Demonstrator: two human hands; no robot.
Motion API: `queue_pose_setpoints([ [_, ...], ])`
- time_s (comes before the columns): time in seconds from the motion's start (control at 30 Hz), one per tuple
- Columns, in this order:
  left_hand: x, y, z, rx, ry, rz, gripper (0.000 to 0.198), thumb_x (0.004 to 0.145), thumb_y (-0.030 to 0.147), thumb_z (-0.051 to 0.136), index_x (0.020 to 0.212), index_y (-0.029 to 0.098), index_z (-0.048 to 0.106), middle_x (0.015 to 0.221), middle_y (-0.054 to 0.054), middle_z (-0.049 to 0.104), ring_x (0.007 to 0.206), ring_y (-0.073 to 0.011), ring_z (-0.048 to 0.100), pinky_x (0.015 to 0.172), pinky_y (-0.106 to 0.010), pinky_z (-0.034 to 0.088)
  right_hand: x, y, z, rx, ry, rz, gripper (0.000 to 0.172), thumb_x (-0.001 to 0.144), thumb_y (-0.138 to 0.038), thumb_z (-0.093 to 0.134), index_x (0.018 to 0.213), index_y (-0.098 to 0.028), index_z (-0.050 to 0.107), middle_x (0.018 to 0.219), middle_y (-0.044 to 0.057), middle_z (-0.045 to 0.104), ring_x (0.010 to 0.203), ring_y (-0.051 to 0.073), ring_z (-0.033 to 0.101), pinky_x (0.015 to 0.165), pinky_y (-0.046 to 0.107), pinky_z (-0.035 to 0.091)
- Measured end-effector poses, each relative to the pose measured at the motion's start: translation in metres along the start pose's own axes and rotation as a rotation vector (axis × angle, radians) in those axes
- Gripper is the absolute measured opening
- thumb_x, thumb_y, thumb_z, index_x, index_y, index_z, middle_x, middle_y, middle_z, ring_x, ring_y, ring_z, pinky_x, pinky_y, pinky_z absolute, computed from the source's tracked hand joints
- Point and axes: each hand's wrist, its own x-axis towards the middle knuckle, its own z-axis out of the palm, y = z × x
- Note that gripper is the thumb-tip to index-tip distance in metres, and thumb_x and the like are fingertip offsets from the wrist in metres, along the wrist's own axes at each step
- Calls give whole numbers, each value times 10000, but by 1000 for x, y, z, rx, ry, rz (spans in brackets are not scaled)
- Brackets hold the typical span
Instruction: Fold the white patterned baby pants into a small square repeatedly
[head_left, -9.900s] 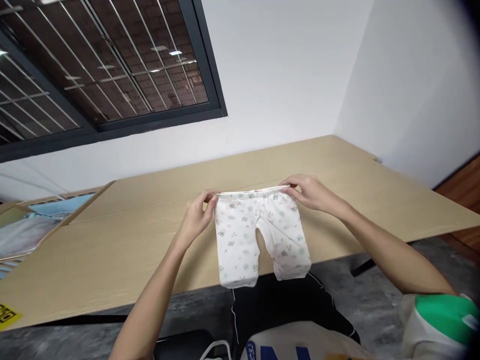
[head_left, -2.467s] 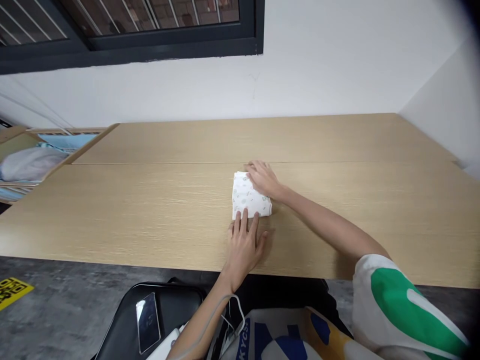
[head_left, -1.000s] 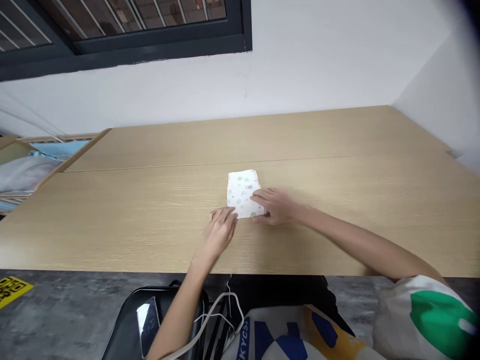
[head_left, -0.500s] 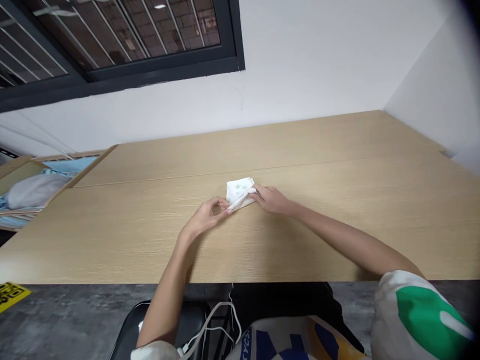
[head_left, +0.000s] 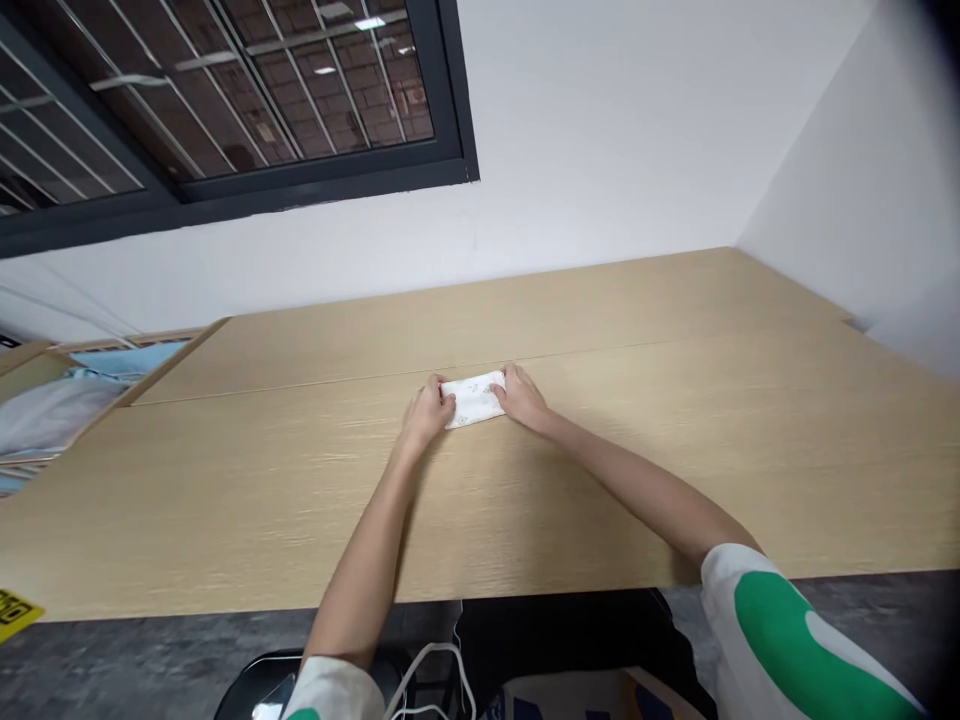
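Note:
A small white baby garment with a tiny print (head_left: 474, 400) lies folded into a narrow bundle on the light wooden table (head_left: 675, 440), near its middle seam. My left hand (head_left: 426, 410) is closed on the bundle's left end. My right hand (head_left: 520, 396) is closed on its right end. Both hands press it against the tabletop.
A wooden tray or crib with pale blue and white cloth (head_left: 52, 410) sits at the far left. A barred dark window (head_left: 210, 110) is above, white walls behind and to the right. A chair and a white cable (head_left: 420, 680) are below the near table edge.
The garment went from held open by its waistband to a flat square, and has now been folded over once more into a narrow bundle. Both hands moved forward onto its ends.

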Motion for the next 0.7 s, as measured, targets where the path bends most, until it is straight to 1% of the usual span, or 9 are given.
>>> queue_pose_setpoints([
  [0.03, -4, 3, 6, 17, 42, 5, 343, 923, 226, 578, 1259, 161, 572, 1191, -184, 705, 1174, -327, 669, 1021, -491, 522, -3, -2, 1, -28, 66, -37, 329, 1042, -312, 537, 1317, -135, 580, 1299, 193, 666, 1220, 307, 612, 1008, 425, 487],
  [0.07, -8, 7, 13, 31, 86, 24, 385, 942, 229, 556, 1316, 141, 549, 1347, -226, 638, 1326, -351, 586, 1113, -528, 463, -6, -4, 1, -51, 125, -93, 361, 1053, -302, 509, 1360, -120, 566, 1353, 212, 637, 1272, 317, 581, 1056, 450, 460],
  [0.13, -17, 14, 27, 62, 149, 117, 483, 993, 271, 492, 1440, 90, 471, 1580, -265, 444, 1528, -368, 378, 1237, -558, 336, -11, -7, 1, -68, 183, -247, 422, 1089, -318, 416, 1437, -111, 538, 1464, 225, 577, 1365, 323, 520, 1134, 479, 400],
  [0.17, -22, 18, 34, 83, 154, 181, 530, 1018, 297, 446, 1495, 68, 423, 1638, -264, 373, 1576, -364, 301, 1271, -557, 290, -13, -8, 2, -63, 173, -340, 454, 1106, -335, 363, 1472, -120, 523, 1515, 210, 551, 1409, 311, 490, 1166, 478, 372],
  [0.23, -29, 21, 46, 139, 103, 294, 606, 1044, 323, 354, 1581, 44, 327, 1690, -245, 308, 1621, -343, 208, 1306, -547, 237, -16, -8, 5, -58, 101, -521, 516, 1124, -375, 285, 1540, -141, 480, 1602, 166, 494, 1494, 274, 419, 1226, 463, 313],
  [0.3, -34, 21, 54, 197, 3, 315, 653, 1042, 314, 297, 1634, 43, 244, 1720, -226, 264, 1639, -320, 148, 1323, -539, 198, -17, -4, 11, -77, 17, -630, 565, 1128, -407, 252, 1597, -144, 423, 1653, 138, 445, 1552, 247, 351, 1271, 463, 250],
  [0.4, -38, 17, 58, 267, -104, 255, 701, 1040, 353, 283, 1655, 28, 195, 1745, -223, 188, 1646, -310, 94, 1334, -528, 148, -17, 7, 19, -130, -68, -657, 624, 1124, -450, 230, 1645, -130, 354, 1683, 133, 395, 1586, 248, 302, 1307, 490, 171],
  [0.57, -39, 8, 46, 328, -143, 156, 776, 1061, 498, 261, 1655, 4, 191, 1744, -233, 160, 1643, -323, 106, 1335, -519, 123, -16, 23, 13, -169, -149, -588, 700, 1105, -508, 182, 1668, -109, 303, 1713, 156, 310, 1603, 296, 264, 1307, 534, 176],
  [0.7, -39, 1, 36, 333, -179, 66, 821, 1057, 541, 258, 1656, -13, 173, 1738, -243, 168, 1639, -336, 120, 1336, -508, 109, -13, 27, 6, -140, -221, -541, 737, 1090, -539, 170, 1686, -111, 245, 1731, 164, 249, 1617, 307, 217, 1312, 545, 166],
])
